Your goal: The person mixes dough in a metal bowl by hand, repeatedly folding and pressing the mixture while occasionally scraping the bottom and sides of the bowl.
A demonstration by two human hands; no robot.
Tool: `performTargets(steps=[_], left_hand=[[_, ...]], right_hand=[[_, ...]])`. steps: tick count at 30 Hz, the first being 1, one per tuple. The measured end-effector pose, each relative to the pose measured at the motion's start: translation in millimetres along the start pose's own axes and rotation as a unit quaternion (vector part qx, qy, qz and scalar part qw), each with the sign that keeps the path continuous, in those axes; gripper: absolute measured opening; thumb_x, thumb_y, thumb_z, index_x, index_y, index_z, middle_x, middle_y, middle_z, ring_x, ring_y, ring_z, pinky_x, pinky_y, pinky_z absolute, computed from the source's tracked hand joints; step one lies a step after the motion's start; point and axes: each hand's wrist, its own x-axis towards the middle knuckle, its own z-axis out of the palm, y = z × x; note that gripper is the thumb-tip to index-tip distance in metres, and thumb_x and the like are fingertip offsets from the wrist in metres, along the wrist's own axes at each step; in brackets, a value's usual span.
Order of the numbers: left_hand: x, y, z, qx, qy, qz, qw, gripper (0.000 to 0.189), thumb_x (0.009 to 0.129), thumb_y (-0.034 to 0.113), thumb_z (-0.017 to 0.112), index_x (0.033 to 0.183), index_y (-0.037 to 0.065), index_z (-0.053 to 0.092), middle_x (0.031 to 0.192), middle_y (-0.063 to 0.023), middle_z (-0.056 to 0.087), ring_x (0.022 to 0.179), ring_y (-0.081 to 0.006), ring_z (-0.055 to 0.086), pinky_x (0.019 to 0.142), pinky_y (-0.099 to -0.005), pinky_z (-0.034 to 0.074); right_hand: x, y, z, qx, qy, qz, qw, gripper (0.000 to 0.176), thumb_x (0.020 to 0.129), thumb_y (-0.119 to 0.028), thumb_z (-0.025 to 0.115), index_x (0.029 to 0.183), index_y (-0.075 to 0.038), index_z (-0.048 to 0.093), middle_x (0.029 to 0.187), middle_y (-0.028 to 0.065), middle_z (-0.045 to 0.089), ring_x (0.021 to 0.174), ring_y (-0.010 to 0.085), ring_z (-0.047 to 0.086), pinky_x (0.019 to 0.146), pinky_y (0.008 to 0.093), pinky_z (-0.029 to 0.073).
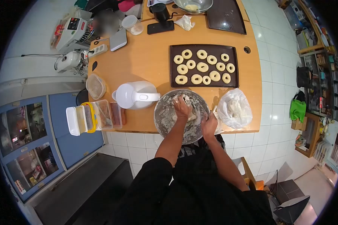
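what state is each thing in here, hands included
Left hand: in the dough
Right hand: gripping the bowl's rim
Mixing bowl: upright, inside smeared
Dough: rough, unshaped
Dough rings: shaped, pale
Baking tray: flat, carrying the rings
Kettle: upright
Plastic bag: holding something pale; mouth unclear
Blue cabinet: doors shut

Your bowl [161, 114] looks like metal, and its inside is rough with dry, crusty smears. The dough [192, 117] looks lumpy and rough. Your bag [243, 118] is thin, see-through plastic, shiny and crinkly. The dough rings [200, 69] look smooth and dull. Your jug [126, 95] looks like smooth, shiny plastic. Your table [139, 60] looks like smooth wood. Your sleeve [154, 174] is dull cloth. The floor tiles [272, 93] are shiny.
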Motion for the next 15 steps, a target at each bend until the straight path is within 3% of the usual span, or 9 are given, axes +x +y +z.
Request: performTargets(steps=[5,8,11,12,15], left_hand=[[-9,-9,3,-0.008,-0.082,-0.023,0.996,0.069,0.078,0.02,0.064,0.136,0.006,0.029,0.136,-0.0296,0.033,0.13,-0.0485,0.028,0.109,-0.0568,0.021],[-26,-40,32,0.004,-0.103,0.052,0.993,0.084,0.081,0.03,0.063,0.147,0.007,0.017,0.147,-0.0284,0.024,0.135,-0.0502,0.021,0.11,-0.0602,0.017],[-52,-28,4,0.105,-0.088,0.195,0.971,0.085,0.087,0.036,0.054,0.151,0.01,0.005,0.152,-0.0291,0.014,0.136,-0.0508,0.021,0.109,-0.062,0.017],[-58,-27,-2,0.135,-0.218,0.155,0.954,0.083,0.088,0.036,0.053,0.152,0.012,0.006,0.152,-0.0299,0.012,0.138,-0.0497,0.019,0.109,-0.062,0.018],[-78,-34,-16,0.12,-0.279,0.178,0.936,0.086,0.083,0.028,0.058,0.151,0.012,0.007,0.148,-0.0306,0.023,0.133,-0.0496,0.029,0.1,-0.0644,0.032]], right_hand=[[-4,3,7,-0.021,0.027,0.004,0.999,0.014,0.084,-0.011,0.058,0.089,0.002,0.058,0.082,0.0265,0.061,0.08,0.0458,0.059,0.07,0.0502,0.046],[-4,-3,6,-0.023,0.03,0.017,0.999,0.016,0.086,-0.014,0.057,0.089,0.001,0.059,0.081,0.0265,0.061,0.08,0.0459,0.059,0.07,0.0506,0.046],[-7,-5,5,-0.036,0.034,0.016,0.999,0.018,0.088,-0.017,0.057,0.089,0.001,0.059,0.081,0.0265,0.062,0.079,0.0461,0.059,0.069,0.0511,0.046],[-7,-4,5,-0.033,0.037,0.01,0.999,0.018,0.088,-0.017,0.057,0.089,0.001,0.059,0.08,0.0265,0.062,0.078,0.0462,0.059,0.069,0.0512,0.046],[-8,-3,7,-0.027,0.036,0.022,0.999,0.018,0.088,-0.018,0.057,0.089,0.001,0.059,0.08,0.0263,0.062,0.077,0.0463,0.059,0.068,0.0515,0.046]])
